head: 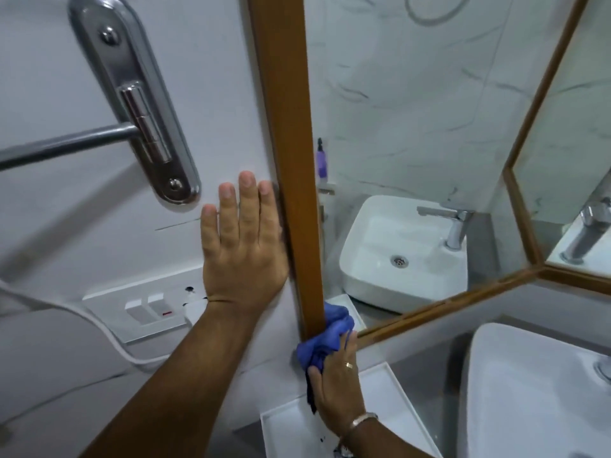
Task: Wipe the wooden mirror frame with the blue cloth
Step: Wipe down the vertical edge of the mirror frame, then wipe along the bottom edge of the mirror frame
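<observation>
The wooden mirror frame (291, 133) runs as a brown upright strip down the middle of the head view, with its lower edge slanting off to the right. My right hand (337, 385) is closed on the bunched blue cloth (327, 338) and presses it against the frame's bottom left corner. My left hand (243, 246) lies flat on the white wall, fingers spread, its edge touching the frame's outer side. It holds nothing. The cloth hides the corner itself.
A chrome towel-rail bracket (132, 94) and bar stick out of the wall at upper left. A white switch plate (148, 309) with a plugged-in white cable sits below my left hand. A white tray (390, 408) and a white basin (535, 391) lie under the mirror.
</observation>
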Demonstrator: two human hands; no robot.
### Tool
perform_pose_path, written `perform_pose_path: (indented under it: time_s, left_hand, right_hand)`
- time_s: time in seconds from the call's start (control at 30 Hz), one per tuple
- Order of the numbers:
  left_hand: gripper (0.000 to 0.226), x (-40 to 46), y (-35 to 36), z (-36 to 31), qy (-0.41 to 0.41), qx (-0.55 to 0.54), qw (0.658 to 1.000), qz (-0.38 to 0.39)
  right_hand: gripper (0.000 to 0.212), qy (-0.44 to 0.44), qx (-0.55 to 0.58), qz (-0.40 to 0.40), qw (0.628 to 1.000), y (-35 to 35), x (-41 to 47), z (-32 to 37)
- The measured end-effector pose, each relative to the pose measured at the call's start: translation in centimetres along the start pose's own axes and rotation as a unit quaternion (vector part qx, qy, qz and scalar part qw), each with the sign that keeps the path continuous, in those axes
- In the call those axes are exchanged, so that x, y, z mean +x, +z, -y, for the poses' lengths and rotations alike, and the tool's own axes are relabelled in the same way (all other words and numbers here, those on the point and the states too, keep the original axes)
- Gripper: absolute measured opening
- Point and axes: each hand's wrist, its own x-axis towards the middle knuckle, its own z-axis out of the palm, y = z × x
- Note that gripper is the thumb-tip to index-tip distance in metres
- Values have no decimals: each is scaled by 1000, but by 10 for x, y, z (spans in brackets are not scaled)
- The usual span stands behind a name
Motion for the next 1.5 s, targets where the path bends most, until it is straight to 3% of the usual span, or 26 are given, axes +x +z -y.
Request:
perform_pose_path:
  time_s: [0.1, 0.2, 0.3, 0.37, 0.43, 0.53, 0.6, 0.8, 0.97, 1.17, 1.33, 1.43, 1.5]
  left_hand:
    - [72, -1, -4, 2, 2, -14, 1000, 23]
    - [74, 5, -14, 6, -3, -89, 995, 45]
    - [83, 24, -27, 5, 127, -147, 980, 41]
    - [80, 53, -33, -2, 211, -143, 967, 18]
    - [71, 88, -37, -11, 280, -131, 951, 10]
    - [70, 132, -39, -20, 384, -83, 919, 16]
    - [74, 147, -39, -23, 432, -47, 900, 23]
    - [77, 172, -44, -37, 514, -8, 857, 46]
    - [79, 180, -40, -39, 556, -14, 829, 54]
    - [82, 181, -39, -40, 552, -9, 833, 48]
    - [81, 180, -44, -43, 567, -13, 822, 49]
    - [80, 190, -45, -49, 600, -19, 799, 33]
    - [81, 205, -43, -51, 597, -13, 802, 20]
  right_hand:
    - [93, 71, 114, -77, 988, 16, 1, 20]
    - [71, 100, 189, -167, 962, 6, 18, 25]
    - [64, 138, 248, -323, 903, -21, 54, 19]
    - [61, 228, 265, -411, 842, -51, 82, 9]
    - [55, 304, 270, -444, 798, -86, 108, -16]
    - [54, 334, 284, -451, 777, -120, 128, -39]
    - [56, 326, 312, -457, 767, -106, 127, -30]
    - [62, 277, 344, -411, 798, -40, 99, 9]
    - [54, 335, 335, -445, 760, -124, 143, -37]
    - [53, 330, 321, -474, 751, -218, 173, -85]
    - [55, 290, 327, -456, 775, -143, 140, -36]
    - [58, 251, 350, -424, 797, -93, 114, -9]
    - [57, 240, 355, -391, 814, -80, 106, -4]
